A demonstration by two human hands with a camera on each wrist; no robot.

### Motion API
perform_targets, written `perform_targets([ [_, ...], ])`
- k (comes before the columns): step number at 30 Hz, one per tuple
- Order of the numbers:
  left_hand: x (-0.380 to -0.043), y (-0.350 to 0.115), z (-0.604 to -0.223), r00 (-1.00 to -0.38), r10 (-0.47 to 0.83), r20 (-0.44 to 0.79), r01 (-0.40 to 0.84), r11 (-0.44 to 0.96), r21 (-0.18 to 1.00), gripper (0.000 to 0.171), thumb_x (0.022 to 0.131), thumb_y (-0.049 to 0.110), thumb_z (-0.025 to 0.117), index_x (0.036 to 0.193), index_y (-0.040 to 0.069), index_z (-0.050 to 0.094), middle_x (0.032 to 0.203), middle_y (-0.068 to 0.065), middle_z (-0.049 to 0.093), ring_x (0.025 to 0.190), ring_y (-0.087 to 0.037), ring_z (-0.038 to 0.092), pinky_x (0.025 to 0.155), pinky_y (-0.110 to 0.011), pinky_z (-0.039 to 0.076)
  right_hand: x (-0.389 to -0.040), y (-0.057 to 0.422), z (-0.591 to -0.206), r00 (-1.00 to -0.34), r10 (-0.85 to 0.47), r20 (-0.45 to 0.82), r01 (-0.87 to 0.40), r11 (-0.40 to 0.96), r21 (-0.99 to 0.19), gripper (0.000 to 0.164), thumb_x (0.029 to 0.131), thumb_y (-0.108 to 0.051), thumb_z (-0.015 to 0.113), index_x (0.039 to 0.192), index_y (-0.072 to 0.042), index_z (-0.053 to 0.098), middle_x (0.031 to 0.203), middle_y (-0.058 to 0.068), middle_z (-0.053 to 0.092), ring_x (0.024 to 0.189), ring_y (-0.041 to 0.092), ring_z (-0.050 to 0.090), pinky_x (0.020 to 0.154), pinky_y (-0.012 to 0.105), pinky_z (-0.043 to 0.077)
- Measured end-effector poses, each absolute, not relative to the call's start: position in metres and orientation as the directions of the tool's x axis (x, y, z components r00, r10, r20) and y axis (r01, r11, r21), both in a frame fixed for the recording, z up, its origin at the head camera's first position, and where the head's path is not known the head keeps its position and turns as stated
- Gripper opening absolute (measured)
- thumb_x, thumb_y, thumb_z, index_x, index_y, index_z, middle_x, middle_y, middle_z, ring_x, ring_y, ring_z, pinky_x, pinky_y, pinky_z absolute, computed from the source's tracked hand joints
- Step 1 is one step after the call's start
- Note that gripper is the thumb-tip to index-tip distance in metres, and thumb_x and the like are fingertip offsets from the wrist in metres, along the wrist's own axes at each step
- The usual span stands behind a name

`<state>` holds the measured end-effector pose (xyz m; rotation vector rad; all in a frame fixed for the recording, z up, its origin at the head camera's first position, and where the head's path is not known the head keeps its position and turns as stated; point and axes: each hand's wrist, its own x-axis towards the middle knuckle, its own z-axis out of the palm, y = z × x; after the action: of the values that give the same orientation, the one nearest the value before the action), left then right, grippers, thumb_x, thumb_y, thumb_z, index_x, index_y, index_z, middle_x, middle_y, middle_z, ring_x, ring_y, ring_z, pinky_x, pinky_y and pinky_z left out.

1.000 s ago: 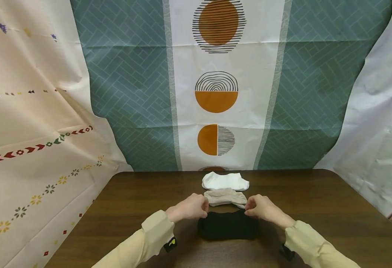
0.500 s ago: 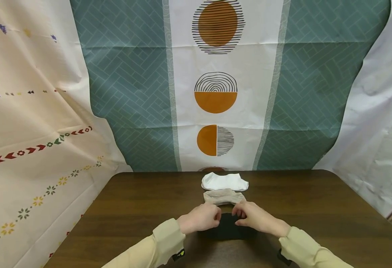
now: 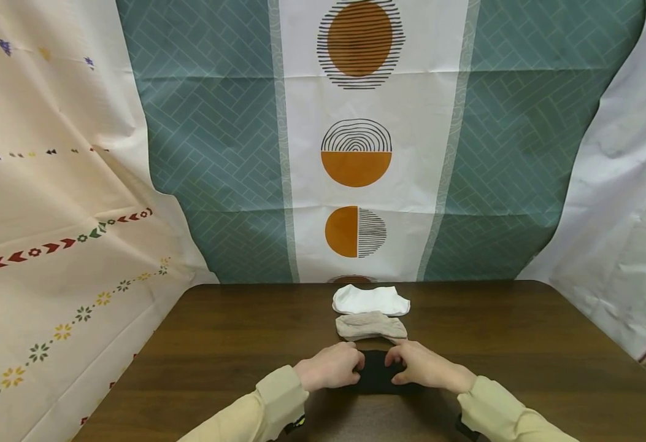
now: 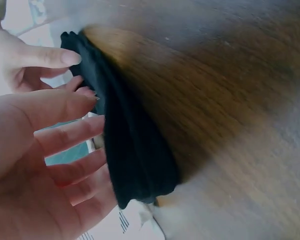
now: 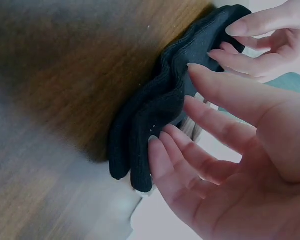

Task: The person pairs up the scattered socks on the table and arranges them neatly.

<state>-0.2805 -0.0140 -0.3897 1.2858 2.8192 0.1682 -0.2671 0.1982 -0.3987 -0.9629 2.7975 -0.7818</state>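
Observation:
A pair of black socks (image 3: 376, 376) lies crosswise on the dark wooden table, one layered on the other. My left hand (image 3: 330, 366) is over their left part, with its fingers loosely bent. From the right, my right hand (image 3: 429, 367) reaches over the other part, and a strip of black fabric shows between the hands. In the left wrist view, extended fingers rest along the edge of the socks (image 4: 132, 145). Relaxed fingertips and the thumb touch the wavy upper edge of the socks (image 5: 157, 107) in the right wrist view.
Just behind the black socks lie beige socks (image 3: 368, 325), with white socks (image 3: 370, 301) farther back. The wooden table (image 3: 234, 344) reaches to a patterned hanging cloth (image 3: 234, 184). A cream cloth (image 3: 63, 245) hangs along the left side.
Both hands have moved inward from the far corners of the black socks and slightly nearer to me. Their fingers have loosened. The socks lie in about the same place.

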Motion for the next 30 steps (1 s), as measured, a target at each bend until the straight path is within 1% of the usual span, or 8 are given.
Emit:
perform_targets([
  [2,-0.281,-0.013,-0.391,-0.652,0.758,0.013,0.755,0.647,0.104,0.004,0.077,0.013,0.067,0.080,0.012,0.065,0.072,0.007,0.044,0.064,-0.005,0.042,0.052,-0.018,0.036,-0.267,0.199,-0.398,-0.802,-0.592,0.082,-0.551,0.679,-0.486,0.024,0.070,-0.011,0.076,0.089,-0.006,0.063,0.084,0.000,0.049,0.073,0.018,0.049,0.064,0.032,0.043],
  [7,-0.283,-0.011,-0.393,-0.667,0.745,0.023,0.743,0.662,0.098,0.009,0.077,0.016,0.068,0.085,0.013,0.067,0.076,0.005,0.045,0.068,-0.006,0.044,0.053,-0.020,0.038,-0.270,0.200,-0.398,-0.807,-0.585,0.082,-0.547,0.687,-0.478,0.024,0.070,-0.009,0.076,0.089,-0.005,0.063,0.084,0.002,0.048,0.073,0.021,0.050,0.065,0.033,0.043],
  [13,-0.287,-0.009,-0.396,-0.681,0.732,0.018,0.729,0.675,0.115,0.012,0.078,0.018,0.068,0.088,0.013,0.067,0.079,0.004,0.046,0.072,-0.008,0.045,0.055,-0.022,0.040,-0.273,0.203,-0.398,-0.813,-0.578,0.074,-0.540,0.700,-0.468,0.024,0.070,-0.008,0.076,0.089,-0.004,0.062,0.081,0.001,0.046,0.072,0.020,0.049,0.064,0.033,0.043],
  [17,-0.289,-0.007,-0.396,-0.691,0.723,0.025,0.720,0.684,0.116,0.012,0.077,0.018,0.069,0.088,0.014,0.067,0.080,0.004,0.046,0.072,-0.008,0.046,0.056,-0.023,0.040,-0.275,0.205,-0.398,-0.810,-0.582,0.075,-0.542,0.695,-0.473,0.023,0.070,-0.007,0.076,0.089,-0.003,0.062,0.081,0.002,0.046,0.073,0.021,0.049,0.064,0.033,0.042],
  [22,-0.289,-0.006,-0.397,-0.688,0.726,0.025,0.723,0.681,0.120,0.011,0.077,0.018,0.069,0.086,0.013,0.066,0.079,0.004,0.046,0.071,-0.008,0.046,0.056,-0.023,0.040,-0.276,0.206,-0.398,-0.801,-0.595,0.064,-0.546,0.684,-0.484,0.023,0.072,-0.008,0.075,0.090,-0.003,0.062,0.082,0.002,0.046,0.075,0.023,0.049,0.064,0.034,0.042],
  [26,-0.292,-0.007,-0.396,-0.671,0.737,0.080,0.740,0.658,0.138,0.007,0.079,0.016,0.067,0.085,0.013,0.066,0.078,0.005,0.047,0.069,-0.006,0.045,0.056,-0.021,0.040,-0.276,0.207,-0.397,-0.797,-0.596,0.094,-0.566,0.685,-0.459,0.022,0.074,-0.011,0.073,0.091,-0.004,0.062,0.082,0.001,0.047,0.074,0.022,0.049,0.064,0.033,0.042],
  [29,-0.296,-0.010,-0.392,-0.656,0.740,0.149,0.754,0.635,0.167,0.005,0.080,0.014,0.066,0.085,0.012,0.066,0.077,0.006,0.048,0.067,-0.004,0.046,0.056,-0.018,0.039,-0.279,0.209,-0.393,-0.797,-0.582,0.160,-0.587,0.686,-0.430,0.020,0.076,-0.011,0.071,0.092,-0.003,0.062,0.082,0.002,0.049,0.073,0.019,0.049,0.063,0.032,0.042],
  [30,-0.297,-0.011,-0.390,-0.650,0.740,0.176,0.760,0.625,0.177,0.005,0.081,0.014,0.065,0.085,0.012,0.066,0.078,0.007,0.049,0.068,-0.004,0.047,0.058,-0.018,0.040,-0.279,0.210,-0.391,-0.798,-0.573,0.187,-0.593,0.689,-0.417,0.020,0.077,-0.011,0.071,0.092,-0.002,0.062,0.082,0.002,0.050,0.073,0.019,0.050,0.063,0.032,0.042],
])
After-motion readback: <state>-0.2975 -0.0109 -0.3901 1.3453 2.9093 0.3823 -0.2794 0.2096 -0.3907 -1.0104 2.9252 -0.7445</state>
